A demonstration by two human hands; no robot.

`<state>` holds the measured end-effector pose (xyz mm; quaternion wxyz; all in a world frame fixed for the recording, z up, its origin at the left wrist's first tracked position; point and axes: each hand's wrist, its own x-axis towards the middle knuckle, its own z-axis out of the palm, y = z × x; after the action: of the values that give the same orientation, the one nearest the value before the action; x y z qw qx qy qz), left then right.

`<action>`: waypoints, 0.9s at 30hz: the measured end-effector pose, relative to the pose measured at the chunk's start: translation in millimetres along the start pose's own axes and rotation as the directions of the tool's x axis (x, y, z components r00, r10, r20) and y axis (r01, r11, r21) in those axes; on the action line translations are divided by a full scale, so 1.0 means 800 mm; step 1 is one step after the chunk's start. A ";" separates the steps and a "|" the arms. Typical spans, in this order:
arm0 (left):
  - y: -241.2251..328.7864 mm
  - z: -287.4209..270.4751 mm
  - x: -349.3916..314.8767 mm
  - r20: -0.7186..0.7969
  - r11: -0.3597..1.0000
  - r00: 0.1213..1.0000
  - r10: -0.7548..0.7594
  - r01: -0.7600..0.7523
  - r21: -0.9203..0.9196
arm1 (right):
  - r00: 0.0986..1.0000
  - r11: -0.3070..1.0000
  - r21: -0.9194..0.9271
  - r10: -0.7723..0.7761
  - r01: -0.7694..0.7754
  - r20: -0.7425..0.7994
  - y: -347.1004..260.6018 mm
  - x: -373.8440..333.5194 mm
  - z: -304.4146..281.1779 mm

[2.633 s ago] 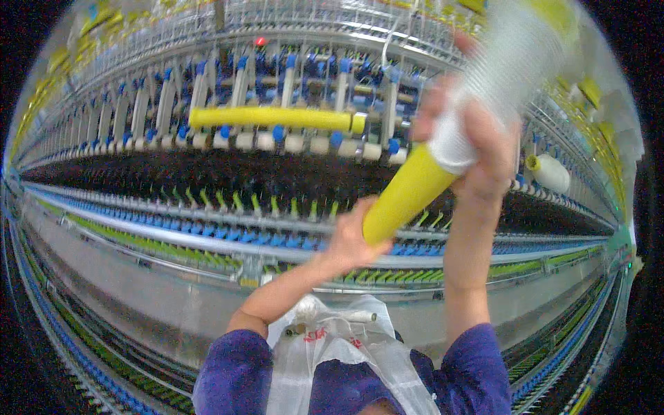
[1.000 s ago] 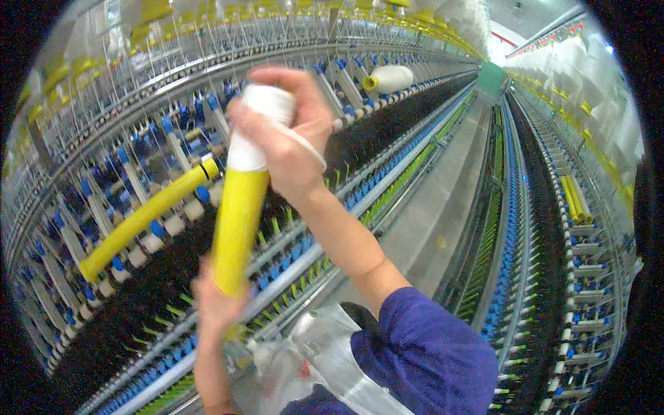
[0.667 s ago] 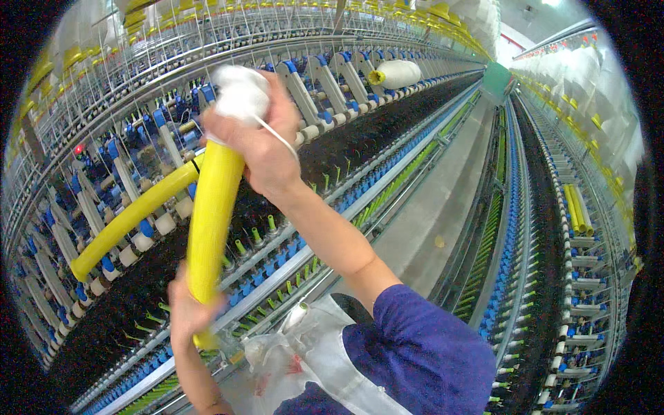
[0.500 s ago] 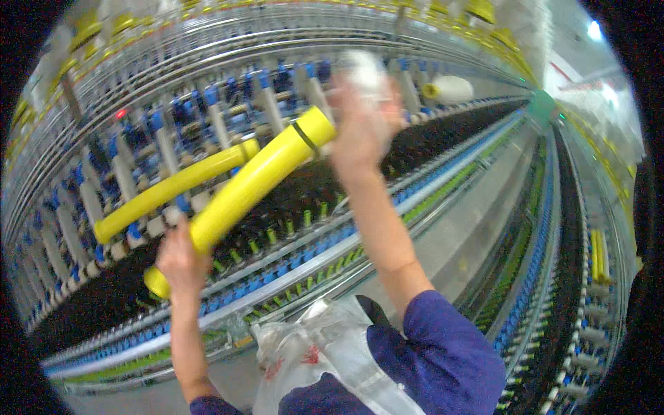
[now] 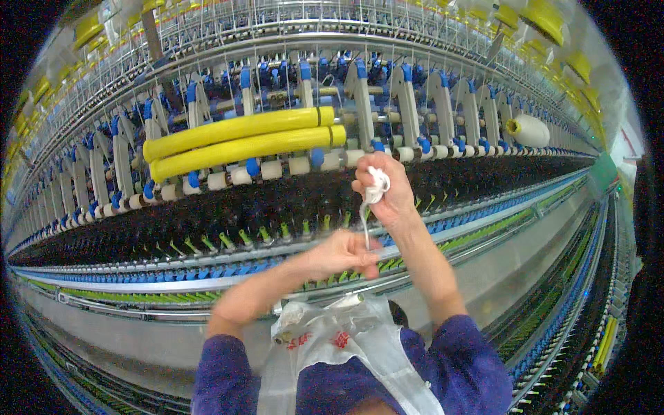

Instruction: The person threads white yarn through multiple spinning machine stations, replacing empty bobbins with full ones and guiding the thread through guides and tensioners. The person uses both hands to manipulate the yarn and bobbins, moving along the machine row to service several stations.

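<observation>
My right hand (image 5: 391, 194) is closed around a wad of white fibre (image 5: 377, 184), in front of the spinning machine's white rollers. From the wad a thin white strand (image 5: 365, 223) hangs down to my left hand (image 5: 343, 254). The fingers of my left hand are drawn together at the strand's lower end, slightly blurred. Two long yellow tubes (image 5: 238, 133), each with a dark band near its right end, lie side by side on the machine, up and left of my hands.
Grey arms with blue caps (image 5: 360, 97) line the machine above the rollers. Below the dark strip stands a row of green spindles (image 5: 284, 230). A white bobbin (image 5: 531, 131) with a yellow core rests at the right. Another machine runs along the far right, with yellow tubes (image 5: 606, 342) on it.
My left hand has let go of a yellow tube, which now lies beside the other one. It has moved right to the strand below my right hand. The view has turned left.
</observation>
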<state>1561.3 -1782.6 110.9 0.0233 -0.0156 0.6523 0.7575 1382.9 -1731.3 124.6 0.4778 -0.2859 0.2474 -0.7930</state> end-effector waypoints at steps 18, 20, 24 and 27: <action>-0.185 -0.094 -0.124 -0.844 0.989 0.515 0.151 -0.078 0.129 | 0.570 0.227 -0.546 -0.543 0.806 0.616 -0.063 0.017 0.208; -0.203 -0.082 -0.141 -0.809 0.970 0.565 0.163 0.057 0.235 | 0.654 0.436 -0.489 -0.452 0.755 0.607 -0.060 0.055 0.311; -0.264 -0.070 -0.182 -0.761 0.867 0.640 0.106 0.316 0.386 | 0.706 0.716 -0.312 -0.349 0.625 0.616 -0.062 0.110 0.498; -0.323 -0.076 -0.218 -0.731 0.732 0.682 0.021 0.488 0.476 | 0.622 0.641 -0.219 -0.513 0.736 0.592 -0.067 0.104 0.529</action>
<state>1749.7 -1806.9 -144.1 -0.1157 -0.3785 0.8194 0.4147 1610.1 -1834.3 480.5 0.1285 -0.6415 0.1754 -0.7356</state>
